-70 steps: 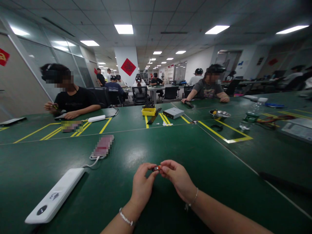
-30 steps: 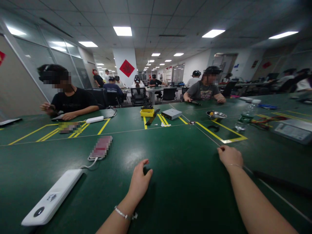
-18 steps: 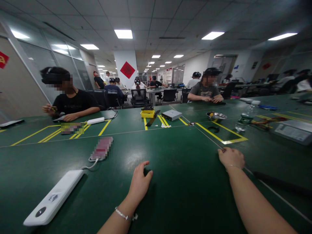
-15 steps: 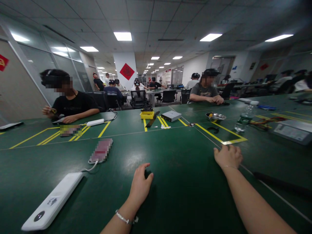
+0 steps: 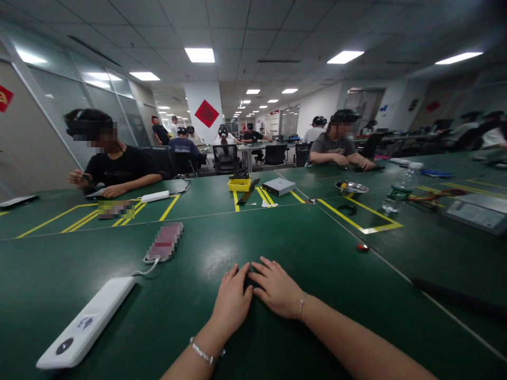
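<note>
The left hand (image 5: 233,296) and the right hand (image 5: 279,289) are shown palm down on the green surface (image 5: 174,311), relaxed and released, with the fingers extended and spread. The fingertips are brought close together; whether they are in contact cannot be told. A small red object (image 5: 363,247) is seen on the same surface, well apart from both hands, to the right of and beyond the right hand. It is situated just beside a pale seam (image 5: 404,276), near the corner of a yellow tape outline (image 5: 366,230). Its finer form is too small to be made out. The palms are hidden, and the forearms are cut off by the lower edge. A long dark item (image 5: 455,295) at right is barely distinguished, and the phone screen (image 5: 166,240) is obscured by pixelation.
</note>
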The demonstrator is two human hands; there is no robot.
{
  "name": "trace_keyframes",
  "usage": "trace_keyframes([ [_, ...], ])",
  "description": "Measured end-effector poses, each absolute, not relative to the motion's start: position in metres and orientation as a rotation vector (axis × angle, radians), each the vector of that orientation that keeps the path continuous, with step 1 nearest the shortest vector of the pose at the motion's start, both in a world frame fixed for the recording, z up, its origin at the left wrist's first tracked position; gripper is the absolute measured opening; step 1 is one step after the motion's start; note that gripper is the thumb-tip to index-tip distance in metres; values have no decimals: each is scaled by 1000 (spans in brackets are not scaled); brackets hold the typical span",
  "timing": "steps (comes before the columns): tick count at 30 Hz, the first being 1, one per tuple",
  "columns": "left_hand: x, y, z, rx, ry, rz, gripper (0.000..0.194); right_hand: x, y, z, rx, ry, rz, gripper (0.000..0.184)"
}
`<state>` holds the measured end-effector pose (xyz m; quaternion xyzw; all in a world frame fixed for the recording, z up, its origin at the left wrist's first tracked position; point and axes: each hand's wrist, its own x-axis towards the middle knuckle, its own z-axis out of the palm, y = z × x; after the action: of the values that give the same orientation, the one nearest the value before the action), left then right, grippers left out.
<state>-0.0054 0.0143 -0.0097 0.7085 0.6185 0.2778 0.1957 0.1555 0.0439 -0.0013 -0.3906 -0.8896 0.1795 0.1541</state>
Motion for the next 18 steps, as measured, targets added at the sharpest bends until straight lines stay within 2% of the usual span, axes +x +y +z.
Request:
trace_keyframes([
  [4, -7, 13, -8, 1975, 1734, 787, 51, 201, 74, 9, -1467, -2409, 205, 43],
  [9, -7, 12, -8, 1975, 1738, 779, 51, 314, 110, 14, -2140, -1831, -264, 45],
  [13, -6, 12, -8, 1995, 1747, 768, 49, 373, 112, 5, -2399, -1564, -172, 48],
  [18, -7, 11, -8, 1985, 1740, 775, 47, 380, 112, -3, -2419, -1607, -45, 41],
])
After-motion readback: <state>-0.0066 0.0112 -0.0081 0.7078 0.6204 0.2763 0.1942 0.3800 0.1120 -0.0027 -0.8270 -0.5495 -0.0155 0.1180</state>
